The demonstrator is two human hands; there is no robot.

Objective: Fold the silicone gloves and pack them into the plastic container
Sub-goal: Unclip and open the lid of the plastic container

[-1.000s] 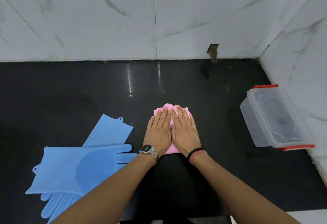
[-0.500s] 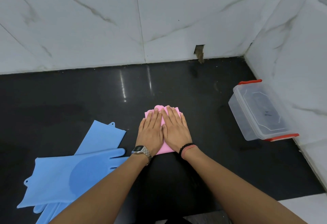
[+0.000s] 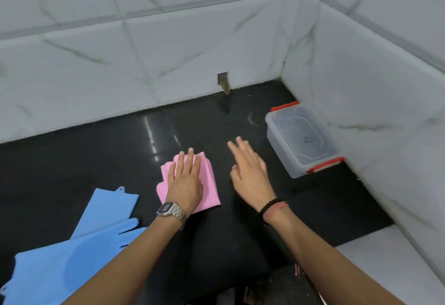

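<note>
A folded pink silicone glove [image 3: 210, 182] lies on the black counter. My left hand [image 3: 186, 182] rests flat on top of it, fingers spread, pressing rather than gripping. My right hand [image 3: 249, 168] hovers just to the glove's right, fingers apart, holding nothing, between the glove and the container. The clear plastic container [image 3: 304, 139] with red clips and its lid on stands against the right wall. Two blue silicone gloves [image 3: 72, 251] lie flat and overlapping at the lower left.
White marble walls close off the back and right sides of the black counter [image 3: 96, 160]. A small notch in the back wall [image 3: 223, 82] sits above the counter. A white ledge [image 3: 375, 263] borders the counter at the lower right.
My right hand has lifted off the pink glove and moved right toward the container. My left hand stays on the glove. The view has swung to the right.
</note>
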